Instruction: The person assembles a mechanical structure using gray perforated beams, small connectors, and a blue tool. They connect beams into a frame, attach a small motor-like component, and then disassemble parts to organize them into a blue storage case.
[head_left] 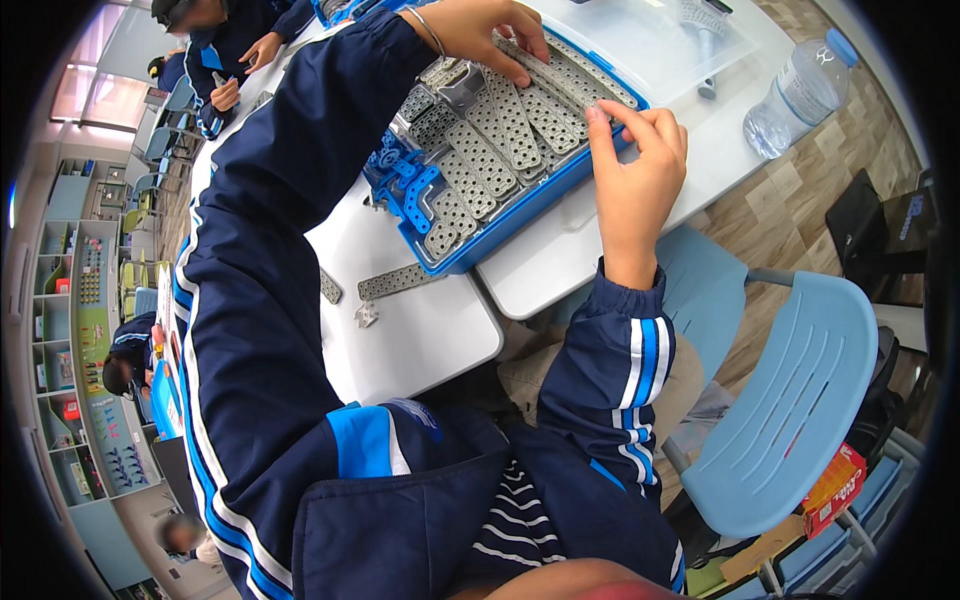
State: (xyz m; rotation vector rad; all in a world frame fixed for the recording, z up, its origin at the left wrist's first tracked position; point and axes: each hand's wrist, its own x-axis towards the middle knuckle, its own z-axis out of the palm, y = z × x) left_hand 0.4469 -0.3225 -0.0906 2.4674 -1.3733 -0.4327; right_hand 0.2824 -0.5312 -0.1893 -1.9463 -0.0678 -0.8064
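Note:
A blue storage box (520, 222) full of grey plastic beams with rows of holes stands on the white table. Over its far side my left hand (475, 30) is closed on one end of a long grey perforated beam (548, 78). The fingertips of my right hand (640, 160) pinch at the beam's other end, above the box's right edge. Wide grey perforated plates (480, 165) lie side by side below the beam. Blue angled connectors (415, 195) fill the box's left end.
A loose grey beam (392, 282) and a small pale piece (366, 314) lie on the near table. A clear lid (690, 45) and a water bottle (800, 95) are at the right. Blue chairs (790, 400) stand right. Another person's hand (225, 95) is at the far left.

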